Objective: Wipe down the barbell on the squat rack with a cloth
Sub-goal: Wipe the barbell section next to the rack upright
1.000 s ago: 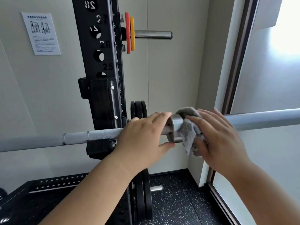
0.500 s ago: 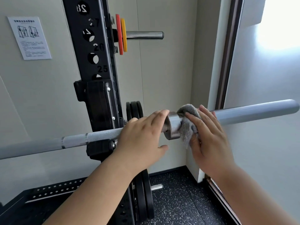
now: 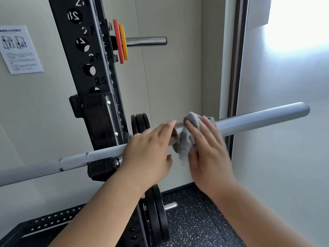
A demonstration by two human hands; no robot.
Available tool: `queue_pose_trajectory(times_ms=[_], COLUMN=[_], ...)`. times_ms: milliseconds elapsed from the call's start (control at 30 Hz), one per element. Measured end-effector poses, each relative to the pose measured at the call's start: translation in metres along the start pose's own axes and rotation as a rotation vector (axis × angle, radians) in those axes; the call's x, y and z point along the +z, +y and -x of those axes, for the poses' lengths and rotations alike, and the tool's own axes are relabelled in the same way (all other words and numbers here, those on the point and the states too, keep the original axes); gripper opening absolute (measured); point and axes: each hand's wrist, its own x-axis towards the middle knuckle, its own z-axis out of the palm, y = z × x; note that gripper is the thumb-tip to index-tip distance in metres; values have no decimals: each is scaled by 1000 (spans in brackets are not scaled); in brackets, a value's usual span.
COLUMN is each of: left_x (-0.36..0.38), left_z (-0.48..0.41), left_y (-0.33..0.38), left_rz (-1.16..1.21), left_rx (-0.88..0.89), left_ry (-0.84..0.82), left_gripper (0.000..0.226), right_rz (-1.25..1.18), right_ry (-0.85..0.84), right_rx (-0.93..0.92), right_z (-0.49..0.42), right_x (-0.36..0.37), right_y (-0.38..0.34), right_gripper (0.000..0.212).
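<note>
**Q:** State the position of the main assembly.

**A:** The squat rack (image 3: 83, 68) upright stands at the left, black, with numbered holes. The barbell (image 3: 258, 120) rests in its J-hook (image 3: 99, 120). It runs from the left edge up toward the right, and its sleeve end hangs free in front of the window frame. Beyond the upright, black plates (image 3: 156, 211) sit low on a peg. A red plate (image 3: 116, 41) and a yellow plate (image 3: 123, 41) sit on a peg high up.

**Q:** Report the left hand.

**A:** The left hand (image 3: 147, 154) grips the barbell just right of the J-hook. Its fingers curl over the top of the shaft, the fingertips reach the collar (image 3: 178, 131), and the thumb is beneath.

**Q:** Report the right hand.

**A:** The right hand (image 3: 208, 154) holds the cloth (image 3: 187, 145) against the barbell, just right of the left hand. Its fingers lie nearly straight over the top of the cloth. The hand is motion-blurred. The thumb appears to pinch the hanging fold from below, but this is not certain.

**Q:** Locate the cloth.

**A:** It is grey and bunched, and is draped over the collar and the inner end of the sleeve, between the two hands. One fold hangs below the bar.

**Q:** List deviations from half a second earlier.

**A:** The cloth now covers most of the collar, which was exposed between the hands. The right hand sits closer to the left hand. The left hand's grip is unchanged.
</note>
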Motion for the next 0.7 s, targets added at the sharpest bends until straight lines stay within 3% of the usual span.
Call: queue_pose_trajectory(times_ms=[167, 333, 433, 600, 700], left_x=[5, 2, 1, 1, 1], left_z=[10, 13, 7, 4, 14], left_y=[3, -2, -3, 1, -2], left_rz=[-36, -18, -31, -38, 10], left_rx=[5, 51, 35, 14, 61], left_ry=[-18, -32, -45, -51, -26], left_gripper=[114, 102, 103, 109, 106], right_rz=[-19, 116, 4, -6, 110], right_ry=[-32, -3, 39, -50, -23], right_rx=[-112, -60, 36, -157, -115], right_z=[20, 25, 15, 28, 27], right_x=[6, -5, 5, 9, -3], right_y=[-12, 10, -5, -8, 14], right_gripper=[44, 45, 47, 47, 45])
